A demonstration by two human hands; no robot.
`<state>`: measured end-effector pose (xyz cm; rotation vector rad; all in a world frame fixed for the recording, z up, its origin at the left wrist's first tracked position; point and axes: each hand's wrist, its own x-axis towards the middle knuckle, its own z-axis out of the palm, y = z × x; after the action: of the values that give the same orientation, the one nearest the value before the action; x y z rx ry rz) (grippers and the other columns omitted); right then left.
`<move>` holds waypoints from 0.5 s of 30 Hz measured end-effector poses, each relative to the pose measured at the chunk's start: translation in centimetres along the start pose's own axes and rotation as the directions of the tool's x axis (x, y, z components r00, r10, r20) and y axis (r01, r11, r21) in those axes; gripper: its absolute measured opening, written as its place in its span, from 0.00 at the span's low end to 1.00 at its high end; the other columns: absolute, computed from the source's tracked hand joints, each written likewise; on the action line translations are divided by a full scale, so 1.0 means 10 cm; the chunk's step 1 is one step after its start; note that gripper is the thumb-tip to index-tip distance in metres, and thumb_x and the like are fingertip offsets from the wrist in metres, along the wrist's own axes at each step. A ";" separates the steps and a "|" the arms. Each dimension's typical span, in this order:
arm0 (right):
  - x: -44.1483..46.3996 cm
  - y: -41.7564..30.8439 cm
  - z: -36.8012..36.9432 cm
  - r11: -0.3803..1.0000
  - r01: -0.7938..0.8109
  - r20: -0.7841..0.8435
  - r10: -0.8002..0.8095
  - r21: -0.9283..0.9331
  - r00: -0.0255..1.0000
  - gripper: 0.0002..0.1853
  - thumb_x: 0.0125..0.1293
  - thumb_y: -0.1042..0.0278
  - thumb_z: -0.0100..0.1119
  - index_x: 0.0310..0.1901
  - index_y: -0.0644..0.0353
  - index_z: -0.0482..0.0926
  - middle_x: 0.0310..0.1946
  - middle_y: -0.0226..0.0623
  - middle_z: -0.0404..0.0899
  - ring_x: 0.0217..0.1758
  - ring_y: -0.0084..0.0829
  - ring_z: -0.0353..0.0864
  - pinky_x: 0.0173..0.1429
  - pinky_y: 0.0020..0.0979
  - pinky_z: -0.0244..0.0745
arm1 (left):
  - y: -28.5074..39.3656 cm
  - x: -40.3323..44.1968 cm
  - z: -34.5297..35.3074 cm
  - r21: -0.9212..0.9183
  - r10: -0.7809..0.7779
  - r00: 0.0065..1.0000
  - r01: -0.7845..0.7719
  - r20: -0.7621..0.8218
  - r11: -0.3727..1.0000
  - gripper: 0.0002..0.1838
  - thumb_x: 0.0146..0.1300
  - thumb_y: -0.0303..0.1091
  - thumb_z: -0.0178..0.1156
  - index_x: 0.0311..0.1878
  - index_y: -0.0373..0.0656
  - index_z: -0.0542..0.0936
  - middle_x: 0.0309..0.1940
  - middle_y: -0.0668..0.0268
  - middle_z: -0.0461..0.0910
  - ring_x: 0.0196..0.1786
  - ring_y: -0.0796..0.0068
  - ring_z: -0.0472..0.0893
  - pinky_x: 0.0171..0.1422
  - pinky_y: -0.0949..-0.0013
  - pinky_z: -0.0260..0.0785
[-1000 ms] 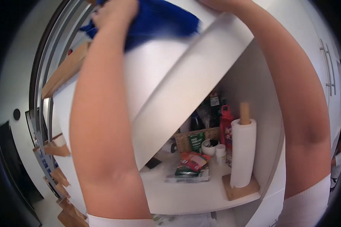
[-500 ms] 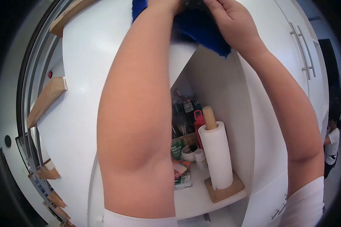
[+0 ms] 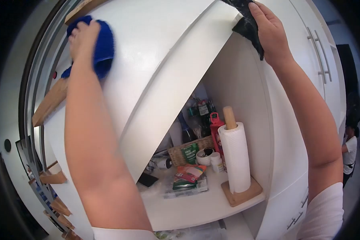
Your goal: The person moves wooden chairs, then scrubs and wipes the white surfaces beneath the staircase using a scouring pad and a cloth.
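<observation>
At the upper left, my left hand (image 3: 83, 40) presses a blue cloth (image 3: 104, 48) against the white sloping panel (image 3: 136, 44), near its wooden-stepped edge. Its fingers are bent over the cloth. My right hand (image 3: 270, 34) is at the upper right, its thumb and fingers closed on a dark, black-looking cloth (image 3: 249, 30). That cloth hangs by the top corner of the open cupboard, where the slanted white edge (image 3: 180, 84) meets the side wall.
Inside the cupboard, a paper towel roll (image 3: 236, 158) stands on a wooden base (image 3: 242, 193). Beside it are a red bottle (image 3: 217, 134), a wicker basket (image 3: 176, 155), a white jar (image 3: 217, 162) and colourful packets (image 3: 190, 174). A person (image 3: 349, 152) stands at far right.
My left hand has moved from top centre to the upper left with the blue cloth. My right hand now holds the dark cloth, apart from the blue one.
</observation>
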<state>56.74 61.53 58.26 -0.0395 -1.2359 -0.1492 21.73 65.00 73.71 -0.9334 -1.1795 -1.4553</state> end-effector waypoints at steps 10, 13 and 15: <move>0.18 -0.10 0.23 0.977 0.134 -0.184 -0.102 0.169 0.978 0.13 0.70 0.64 0.45 0.44 0.65 0.76 0.30 0.30 0.78 0.28 0.20 0.74 0.33 0.21 0.70 | 1.75 -1.38 -0.29 -0.220 0.833 0.553 -0.815 -0.017 0.537 0.22 0.58 0.40 0.47 0.53 0.39 0.74 0.56 0.57 0.72 0.64 0.56 0.66 0.66 0.57 0.58; 0.16 -0.14 0.46 0.918 0.192 -0.161 -0.144 0.346 0.976 0.14 0.70 0.65 0.45 0.46 0.66 0.76 0.34 0.32 0.79 0.33 0.22 0.76 0.40 0.21 0.70 | 1.55 -1.94 -0.18 -0.509 0.669 0.677 -0.711 -0.307 0.485 0.22 0.57 0.38 0.55 0.55 0.43 0.72 0.57 0.57 0.70 0.64 0.59 0.66 0.65 0.57 0.60; 0.10 -0.21 0.60 0.918 0.127 -0.146 -0.077 0.375 0.986 0.15 0.70 0.65 0.44 0.48 0.67 0.75 0.36 0.34 0.79 0.35 0.22 0.75 0.42 0.21 0.70 | 1.17 -2.17 -0.36 -0.598 0.656 0.707 -0.653 -0.264 0.464 0.23 0.54 0.34 0.59 0.55 0.42 0.71 0.58 0.55 0.68 0.65 0.56 0.64 0.69 0.57 0.55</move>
<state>51.12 60.08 61.08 0.3718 -1.1194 0.0022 37.64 66.10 54.57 -1.6581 -0.1453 -1.1803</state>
